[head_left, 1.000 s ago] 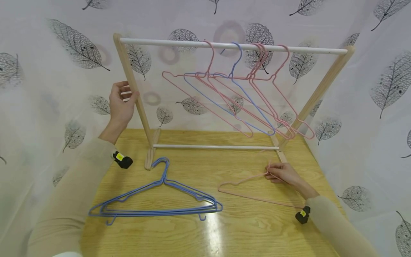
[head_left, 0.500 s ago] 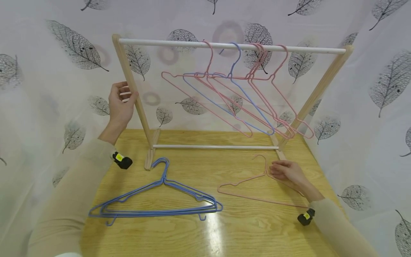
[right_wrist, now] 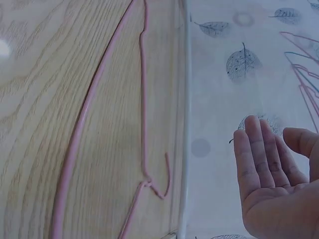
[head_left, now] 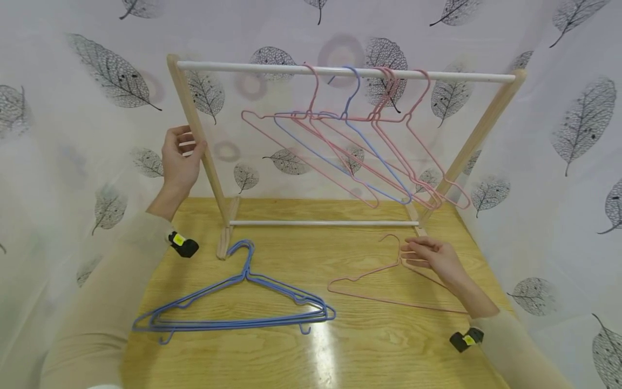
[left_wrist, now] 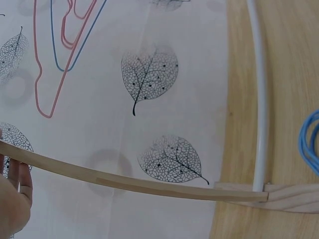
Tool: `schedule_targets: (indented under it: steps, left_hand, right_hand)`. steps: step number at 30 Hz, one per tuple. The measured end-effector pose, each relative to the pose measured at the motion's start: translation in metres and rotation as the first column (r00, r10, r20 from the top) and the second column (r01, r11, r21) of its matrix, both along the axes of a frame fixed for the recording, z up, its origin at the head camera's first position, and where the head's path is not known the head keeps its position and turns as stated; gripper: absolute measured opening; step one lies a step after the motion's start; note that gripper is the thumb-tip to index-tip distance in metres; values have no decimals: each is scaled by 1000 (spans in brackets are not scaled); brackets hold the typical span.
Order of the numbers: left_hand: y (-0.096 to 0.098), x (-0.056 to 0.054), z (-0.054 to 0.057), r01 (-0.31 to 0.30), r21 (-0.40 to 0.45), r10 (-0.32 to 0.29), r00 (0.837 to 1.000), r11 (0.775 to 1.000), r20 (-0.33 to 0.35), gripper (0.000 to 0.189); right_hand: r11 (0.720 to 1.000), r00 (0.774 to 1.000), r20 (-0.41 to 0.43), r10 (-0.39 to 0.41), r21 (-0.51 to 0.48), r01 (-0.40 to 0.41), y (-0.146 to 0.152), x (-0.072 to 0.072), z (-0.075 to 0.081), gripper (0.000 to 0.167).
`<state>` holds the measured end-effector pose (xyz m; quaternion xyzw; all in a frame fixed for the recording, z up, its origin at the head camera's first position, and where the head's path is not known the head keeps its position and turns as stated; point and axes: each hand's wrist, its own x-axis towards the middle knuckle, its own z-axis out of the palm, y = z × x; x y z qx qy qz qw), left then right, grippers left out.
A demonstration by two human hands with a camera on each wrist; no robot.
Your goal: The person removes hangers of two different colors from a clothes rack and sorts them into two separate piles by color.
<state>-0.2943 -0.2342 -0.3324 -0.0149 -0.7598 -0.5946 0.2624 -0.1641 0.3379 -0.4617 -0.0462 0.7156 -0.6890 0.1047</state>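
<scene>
My left hand [head_left: 180, 162] grips the left wooden post [head_left: 212, 181] of a hanger rack, thumb at the front and fingers curled around behind. My right hand [head_left: 439, 262] is held with straight, spread fingers over a pink hanger [right_wrist: 143, 99] that lies on the table, hook toward the rack. The right wrist view shows the open palm [right_wrist: 279, 189] with nothing in it. From the rack's white top rail [head_left: 233, 67] hang several pink hangers [head_left: 315, 97] and one blue hanger [head_left: 351, 100].
Several blue hangers [head_left: 246, 274] lie stacked on the wooden table [head_left: 272, 362], front left. A white lower bar [head_left: 320, 222] joins the rack's feet. A leaf-printed curtain [head_left: 44, 178] surrounds the table at the back and sides.
My right hand has let go of the pink hanger's neck, leaving it on the table, and has risen slightly with straighter fingers. My left hand stays on the post.
</scene>
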Motion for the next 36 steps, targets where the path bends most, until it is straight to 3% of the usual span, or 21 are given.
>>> schedule_targets:
  steps: [7,17,23,31,36]
  left_hand:
    - [0,-1,-1,-1,12,1,1000,1000,-12,35]
    - [-1,-3,-3,1,15,-1,1000,1000,-12,35]
    - [0,-2,-2,0,10,0,1000,1000,-10,35]
    - [0,-2,-2,-5,9,5,1000,1000,-18,34]
    - [0,-2,-2,-1,31,2,1000,1000,-20,33]
  right_hand:
    - [998,998,-47,32,57,-29,-17,12,35,22]
    - [993,986,-159,54,-93,-70,-46,9,80,22]
    - [985,962,-272,32,-157,-77,-69,-4,106,21]
    - [982,950,-311,-11,-180,-48,-99,-27,132,23]
    - [982,924,-379,-53,-188,-21,-121,-42,146,24]
